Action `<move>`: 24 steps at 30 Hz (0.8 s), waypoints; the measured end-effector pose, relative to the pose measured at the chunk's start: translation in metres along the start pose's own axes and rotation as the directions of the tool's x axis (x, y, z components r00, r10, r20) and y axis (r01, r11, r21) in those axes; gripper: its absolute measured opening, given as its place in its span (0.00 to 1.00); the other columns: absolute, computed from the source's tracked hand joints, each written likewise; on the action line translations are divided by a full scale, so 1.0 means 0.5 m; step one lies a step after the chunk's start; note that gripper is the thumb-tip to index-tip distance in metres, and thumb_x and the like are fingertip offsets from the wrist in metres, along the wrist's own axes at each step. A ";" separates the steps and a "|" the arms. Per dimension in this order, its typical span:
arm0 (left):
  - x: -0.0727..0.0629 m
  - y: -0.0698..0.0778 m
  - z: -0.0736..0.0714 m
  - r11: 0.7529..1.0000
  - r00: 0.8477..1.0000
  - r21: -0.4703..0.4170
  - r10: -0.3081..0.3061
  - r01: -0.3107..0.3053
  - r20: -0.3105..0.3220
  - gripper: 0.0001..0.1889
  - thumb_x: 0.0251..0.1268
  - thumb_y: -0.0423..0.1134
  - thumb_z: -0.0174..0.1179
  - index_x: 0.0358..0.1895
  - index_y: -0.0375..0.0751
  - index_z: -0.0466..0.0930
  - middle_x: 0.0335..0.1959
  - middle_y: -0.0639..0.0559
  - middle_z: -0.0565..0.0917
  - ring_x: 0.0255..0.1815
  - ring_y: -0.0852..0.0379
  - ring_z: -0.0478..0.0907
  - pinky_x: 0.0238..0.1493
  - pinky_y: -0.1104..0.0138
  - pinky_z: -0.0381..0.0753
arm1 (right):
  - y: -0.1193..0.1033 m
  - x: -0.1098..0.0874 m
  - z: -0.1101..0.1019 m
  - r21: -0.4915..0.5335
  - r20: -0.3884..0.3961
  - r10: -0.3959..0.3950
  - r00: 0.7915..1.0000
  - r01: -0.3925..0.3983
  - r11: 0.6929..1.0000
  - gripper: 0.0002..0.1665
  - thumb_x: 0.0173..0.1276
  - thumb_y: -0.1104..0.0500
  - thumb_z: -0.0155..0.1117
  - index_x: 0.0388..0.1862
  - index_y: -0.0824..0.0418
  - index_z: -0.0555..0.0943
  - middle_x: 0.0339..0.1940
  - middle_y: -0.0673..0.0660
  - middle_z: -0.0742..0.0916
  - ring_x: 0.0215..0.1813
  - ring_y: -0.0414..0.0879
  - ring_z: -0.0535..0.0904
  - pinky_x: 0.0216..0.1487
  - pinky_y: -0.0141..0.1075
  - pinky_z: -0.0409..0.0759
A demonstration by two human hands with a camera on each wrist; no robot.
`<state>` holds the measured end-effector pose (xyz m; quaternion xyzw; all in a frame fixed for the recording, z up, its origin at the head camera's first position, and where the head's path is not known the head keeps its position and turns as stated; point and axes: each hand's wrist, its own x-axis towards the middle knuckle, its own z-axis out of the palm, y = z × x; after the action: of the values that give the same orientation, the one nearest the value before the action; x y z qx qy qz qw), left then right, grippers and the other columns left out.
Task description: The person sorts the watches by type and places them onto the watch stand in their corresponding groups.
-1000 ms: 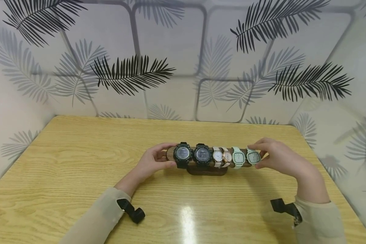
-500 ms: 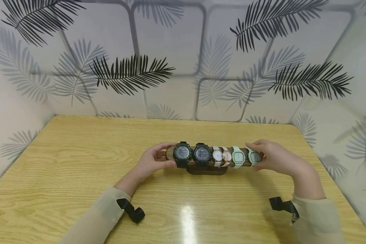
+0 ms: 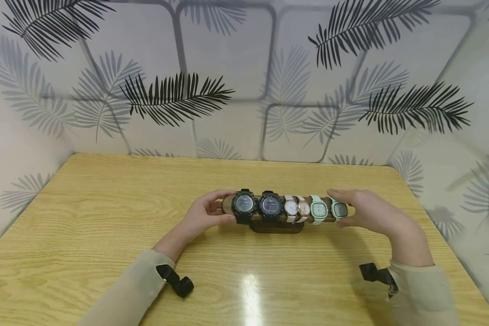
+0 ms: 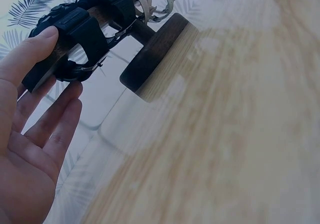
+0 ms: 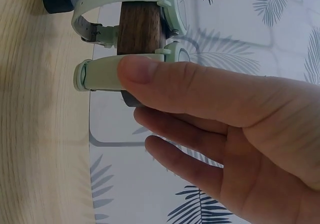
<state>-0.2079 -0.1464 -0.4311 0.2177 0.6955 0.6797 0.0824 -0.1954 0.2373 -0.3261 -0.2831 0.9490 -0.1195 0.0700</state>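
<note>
A dark wooden watch stand (image 3: pixel 276 228) carries a row of wristwatches on its round bar. At its left end my left hand (image 3: pixel 199 216) grips the bar, thumb (image 4: pixel 42 41) over the strap side of the outermost black digital watch (image 3: pixel 244 203). At the other end my right hand (image 3: pixel 371 212) pinches the outermost mint-green watch (image 3: pixel 340 209), its thumb (image 5: pixel 140 71) flat on the strap. Between them sit another black watch (image 3: pixel 270 205), a white-strapped watch (image 3: pixel 291 208), a rose-gold one (image 3: pixel 304 208) and a second mint-green watch (image 3: pixel 319 209). The green straps hang buckled below the bar in the right wrist view.
The stand rests on a light wood-grain table (image 3: pixel 146 190). A leaf-patterned wall covering (image 3: pixel 228 131) rises behind and at both sides. Black camera mounts (image 3: pixel 175 280) are strapped over both beige sleeves (image 3: pixel 126 290).
The outermost green watch has turned from tilted to nearly straight on the bar. My right hand has shifted slightly left with it; my left hand stays in place.
</note>
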 end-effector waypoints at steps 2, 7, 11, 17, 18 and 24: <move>0.001 0.001 0.000 1.000 1.000 0.000 -0.002 0.002 0.000 0.32 0.52 0.33 0.72 0.63 0.45 0.73 0.60 0.47 0.75 0.54 0.48 0.78 0.52 0.61 0.79 | 0.000 0.000 -0.001 -0.007 -0.007 -0.008 1.000 0.008 1.000 0.46 0.51 0.59 0.77 0.67 0.70 0.68 0.64 0.69 0.73 0.62 0.67 0.70 0.60 0.57 0.69; 0.001 0.005 -0.001 1.000 1.000 0.001 0.001 -0.001 0.001 0.32 0.53 0.33 0.71 0.63 0.45 0.73 0.60 0.46 0.75 0.53 0.48 0.78 0.52 0.61 0.79 | 0.001 0.001 -0.001 0.013 -0.018 -0.031 0.999 0.031 0.999 0.44 0.51 0.61 0.76 0.67 0.69 0.69 0.63 0.67 0.75 0.60 0.64 0.73 0.59 0.55 0.71; 0.001 0.006 0.000 1.000 1.000 0.005 0.005 -0.005 0.003 0.31 0.52 0.33 0.72 0.63 0.44 0.73 0.60 0.47 0.75 0.53 0.47 0.78 0.53 0.60 0.78 | 0.002 0.000 0.000 0.027 -0.010 -0.026 1.000 0.026 0.999 0.43 0.53 0.61 0.76 0.68 0.67 0.69 0.63 0.66 0.76 0.59 0.64 0.74 0.58 0.55 0.72; 0.002 0.003 0.000 1.000 1.000 0.011 0.008 -0.009 0.003 0.31 0.53 0.33 0.71 0.63 0.45 0.74 0.60 0.47 0.75 0.53 0.48 0.78 0.53 0.60 0.78 | 0.005 0.001 0.003 0.033 0.005 -0.009 1.000 0.009 0.999 0.44 0.54 0.61 0.75 0.69 0.65 0.67 0.64 0.66 0.75 0.60 0.65 0.73 0.59 0.56 0.71; 0.002 0.003 0.000 1.000 1.000 0.011 0.008 -0.008 0.003 0.31 0.53 0.32 0.71 0.63 0.44 0.74 0.60 0.47 0.75 0.54 0.48 0.78 0.53 0.60 0.78 | 0.005 0.001 0.004 0.033 0.005 -0.009 1.000 0.008 0.999 0.44 0.54 0.60 0.75 0.69 0.65 0.68 0.64 0.66 0.75 0.60 0.65 0.73 0.58 0.56 0.71; 0.000 0.002 0.000 1.000 1.000 0.009 0.008 -0.008 0.006 0.31 0.53 0.32 0.71 0.63 0.44 0.73 0.60 0.46 0.75 0.54 0.48 0.78 0.53 0.59 0.78 | 0.003 -0.001 0.003 0.048 0.017 0.003 1.000 -0.004 0.999 0.45 0.55 0.59 0.74 0.70 0.65 0.67 0.59 0.67 0.79 0.51 0.58 0.80 0.53 0.53 0.76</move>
<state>-0.2079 -0.1463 -0.4302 0.2226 0.6976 0.6763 0.0808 -0.1956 0.2383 -0.3279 -0.2806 0.9458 -0.1399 0.0851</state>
